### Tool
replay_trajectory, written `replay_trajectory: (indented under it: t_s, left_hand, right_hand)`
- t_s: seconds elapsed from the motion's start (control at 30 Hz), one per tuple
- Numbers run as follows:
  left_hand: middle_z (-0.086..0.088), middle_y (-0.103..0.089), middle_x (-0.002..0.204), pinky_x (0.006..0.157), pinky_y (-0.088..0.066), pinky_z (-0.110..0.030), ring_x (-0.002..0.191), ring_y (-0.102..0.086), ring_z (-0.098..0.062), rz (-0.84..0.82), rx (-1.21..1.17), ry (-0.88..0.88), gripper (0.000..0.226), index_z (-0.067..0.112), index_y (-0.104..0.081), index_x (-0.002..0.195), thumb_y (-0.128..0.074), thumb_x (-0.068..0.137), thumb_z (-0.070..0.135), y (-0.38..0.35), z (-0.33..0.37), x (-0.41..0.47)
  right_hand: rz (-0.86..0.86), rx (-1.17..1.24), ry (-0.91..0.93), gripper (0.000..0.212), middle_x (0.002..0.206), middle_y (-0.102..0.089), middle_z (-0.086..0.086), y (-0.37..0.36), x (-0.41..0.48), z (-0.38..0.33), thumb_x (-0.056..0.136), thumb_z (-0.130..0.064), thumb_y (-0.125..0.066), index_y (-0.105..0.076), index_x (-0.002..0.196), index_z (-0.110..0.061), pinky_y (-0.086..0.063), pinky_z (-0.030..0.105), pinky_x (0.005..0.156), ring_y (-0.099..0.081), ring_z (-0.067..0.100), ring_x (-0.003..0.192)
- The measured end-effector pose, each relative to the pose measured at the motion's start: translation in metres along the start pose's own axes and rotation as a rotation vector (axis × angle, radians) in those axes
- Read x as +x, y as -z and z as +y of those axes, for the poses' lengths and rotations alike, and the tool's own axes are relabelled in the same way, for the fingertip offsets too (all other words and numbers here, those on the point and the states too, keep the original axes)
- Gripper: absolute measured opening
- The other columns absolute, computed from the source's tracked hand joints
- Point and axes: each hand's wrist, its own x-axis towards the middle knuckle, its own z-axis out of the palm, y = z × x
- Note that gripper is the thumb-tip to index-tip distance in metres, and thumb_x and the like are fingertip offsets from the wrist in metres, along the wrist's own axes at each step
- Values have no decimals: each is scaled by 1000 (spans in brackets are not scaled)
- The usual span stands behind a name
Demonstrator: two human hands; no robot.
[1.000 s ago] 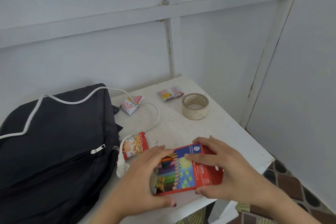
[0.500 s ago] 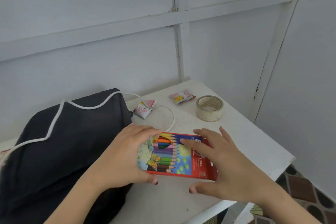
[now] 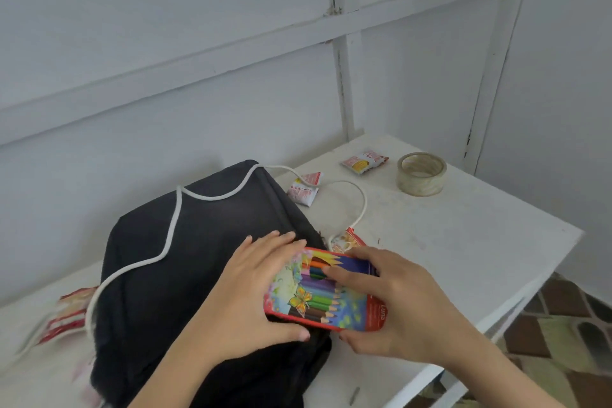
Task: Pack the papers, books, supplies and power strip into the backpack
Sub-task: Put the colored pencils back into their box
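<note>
A black backpack (image 3: 172,262) lies flat on the white table (image 3: 463,242), with a white power cord (image 3: 172,228) draped over its top. A red box of coloured pencils (image 3: 318,295) hangs over the backpack's right edge. My left hand (image 3: 251,295) grips the box's left end, thumb under it and fingers over the top edge. My right hand (image 3: 394,301) holds the right end, fingers spread on the printed front. The backpack's opening is hidden under my hands.
A roll of clear tape (image 3: 421,173) stands at the table's far right. Small snack packets lie at the back (image 3: 364,161), beside the backpack (image 3: 303,189) and behind the box (image 3: 346,240). Another red wrapper (image 3: 66,315) lies left of the backpack. The wall is close behind.
Both hands have carried the pencil box left, from the table's front edge onto the backpack's right side. The camera has swung left and up.
</note>
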Motion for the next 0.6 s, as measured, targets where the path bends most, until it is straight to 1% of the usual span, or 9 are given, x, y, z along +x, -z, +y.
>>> replay_trajectory:
  t_s: [0.07,0.13,0.23,0.27,0.33,0.37,0.43,0.47,0.6]
  left_hand:
    - [40,-4,144,113,-5,-21,137,-1,11,17,-171,61,107,56,-4,139,-69,55,71,1,-5,-17]
    - [39,-11,145,111,-20,-25,137,-12,9,-23,-374,99,111,56,-4,140,-76,56,64,6,-6,-43]
    - [32,-21,147,108,-24,-22,135,-17,10,-109,-399,119,109,55,-21,137,-80,47,66,-23,-43,-75]
    - [26,-24,149,109,-23,-23,137,-19,5,-185,-459,181,103,61,-33,125,-76,33,78,-46,-78,-89]
    - [20,-38,141,112,-20,-25,139,-24,-7,-125,-522,277,82,77,-44,88,-56,8,94,-83,-134,-89]
    - [27,-47,128,110,-22,-23,136,-29,-8,-108,-593,265,75,75,-49,84,-60,12,92,-84,-134,-95]
    - [32,-59,104,104,-27,-16,125,-42,1,-141,-454,118,70,65,-51,109,-74,43,69,-48,-79,-105]
    - [31,-63,98,101,-30,-13,116,-49,4,-80,-379,148,70,63,-46,118,-75,56,55,-30,-49,-100]
    - [23,-67,82,89,-34,-3,95,-60,5,164,-385,49,78,64,-41,118,-79,71,15,-13,-43,-103]
  right_hand:
    - [68,-37,-94,68,118,-60,-3,-11,-5,-8,58,-68,-60,-59,121,-43,-49,21,77,-62,14,97]
    - [130,-82,-219,67,114,-62,-2,-21,-12,-14,56,-67,-58,-63,117,-41,-50,21,71,-63,15,94]
    - [209,-117,-410,65,110,-63,-2,-37,-22,-25,56,-66,-54,-66,114,-39,-52,25,64,-64,18,91]
    - [233,-126,-471,65,109,-63,-2,-43,-24,-28,57,-66,-52,-67,114,-38,-53,27,62,-64,19,90]
    - [291,-149,-574,65,108,-63,0,-53,-29,-32,59,-66,-51,-67,114,-36,-52,29,60,-64,22,90]
    - [324,-149,-628,63,110,-63,1,-57,-31,-35,61,-65,-53,-66,115,-36,-52,30,62,-63,23,92]
    - [361,-118,-738,60,117,-59,0,-61,-34,-40,65,-58,-67,-62,121,-38,-51,32,70,-58,22,103]
    - [364,-97,-781,62,120,-57,-1,-62,-34,-43,66,-55,-71,-59,124,-40,-49,32,74,-55,20,107]
    - [396,-108,-831,63,123,-55,-3,-63,-36,-52,67,-54,-73,-57,126,-40,-46,30,75,-52,18,112]
